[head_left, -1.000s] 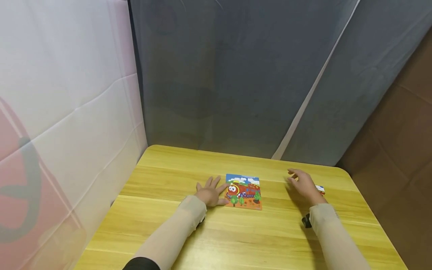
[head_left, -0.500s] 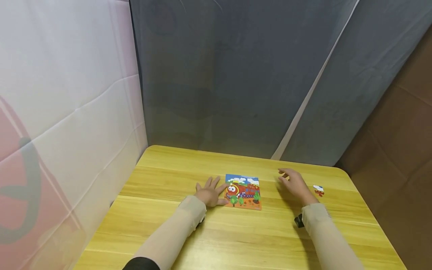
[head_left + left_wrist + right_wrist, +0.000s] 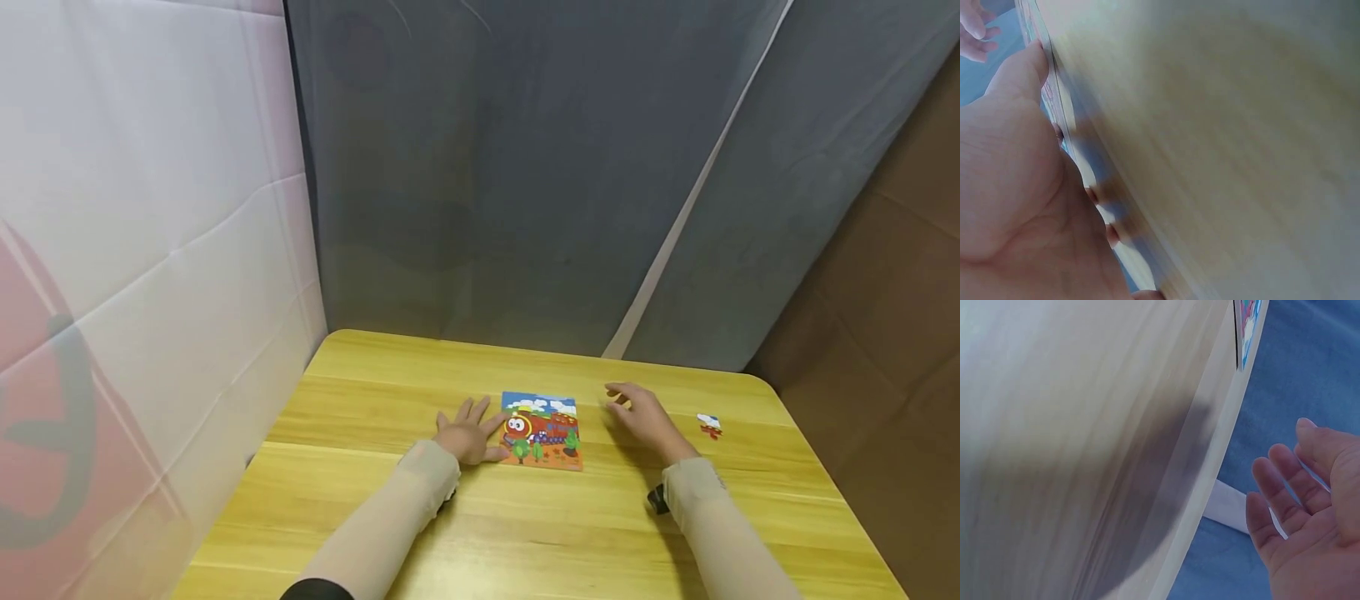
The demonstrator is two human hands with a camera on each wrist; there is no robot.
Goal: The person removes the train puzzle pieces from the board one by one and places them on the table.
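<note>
Puzzle: a square jigsaw board (image 3: 542, 430) printed with a red cartoon train, blue sky, white clouds and green trees lies flat near the middle of the yellow wooden table (image 3: 525, 533).
Left hand: the left hand (image 3: 468, 433) lies flat on the table with its fingers spread and straight, its thumb against the puzzle's left edge; it grips nothing.
Right hand: the right hand (image 3: 643, 419) is just right of the puzzle, apart from it, fingers loosely extended and parted, holding nothing.
Loose piece: a small white, blue and red puzzle piece (image 3: 708, 425) lies on the table to the right of the right hand, apart from it.
Surroundings: a grey fabric backdrop (image 3: 525, 167) stands behind the table, a white sheet (image 3: 150, 208) on the left.
</note>
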